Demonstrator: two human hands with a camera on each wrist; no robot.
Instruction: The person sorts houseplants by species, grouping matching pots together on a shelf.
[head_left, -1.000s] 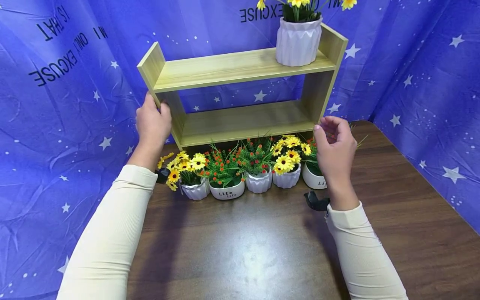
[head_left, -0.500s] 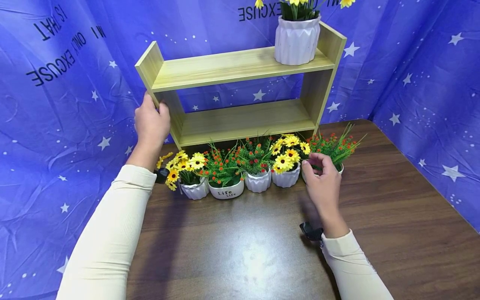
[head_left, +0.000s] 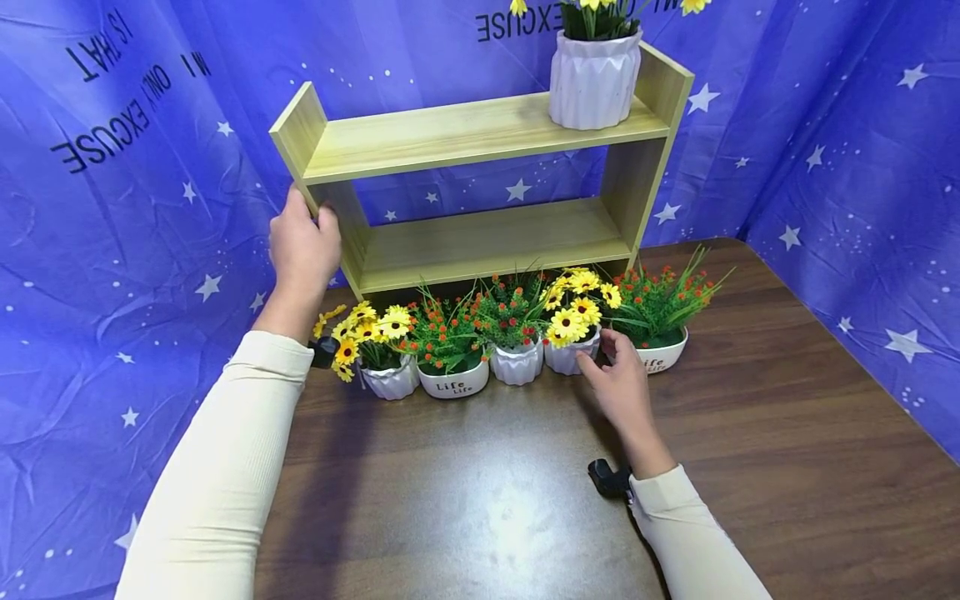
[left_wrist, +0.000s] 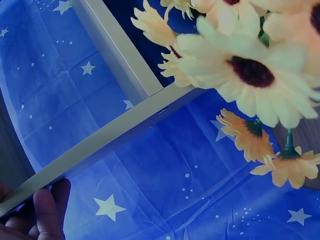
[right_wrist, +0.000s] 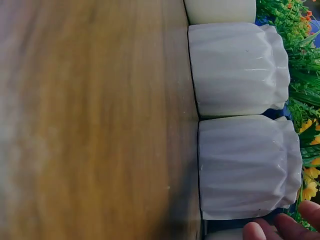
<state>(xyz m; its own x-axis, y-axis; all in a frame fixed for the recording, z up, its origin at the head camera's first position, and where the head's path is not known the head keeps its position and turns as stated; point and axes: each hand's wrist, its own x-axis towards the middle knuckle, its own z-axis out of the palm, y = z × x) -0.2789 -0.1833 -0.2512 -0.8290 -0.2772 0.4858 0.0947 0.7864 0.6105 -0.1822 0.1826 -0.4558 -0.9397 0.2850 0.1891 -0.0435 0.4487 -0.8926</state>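
Observation:
My left hand grips the left side panel of a light wooden two-tier shelf. In the left wrist view, its fingers bend around the panel's edge, with yellow daisies close to the camera. My right hand is at the right side of a fluted white flowerpot with yellow daisies, thumb near its front. The right wrist view has the same pot, with fingertips just past its side and no grasp around it. The hand partly covers the oval white "Life" planter to the right.
More potted flowers line the shelf's front: a daisy pot, an oval "Life" planter and a fluted pot with red blooms. A larger daisy pot stands on the top tier. Starry blue curtain surrounds the brown table.
My right hand has come down and left, from the shelf's right side past the right planter to the daisy pot. My left hand stays on the panel.

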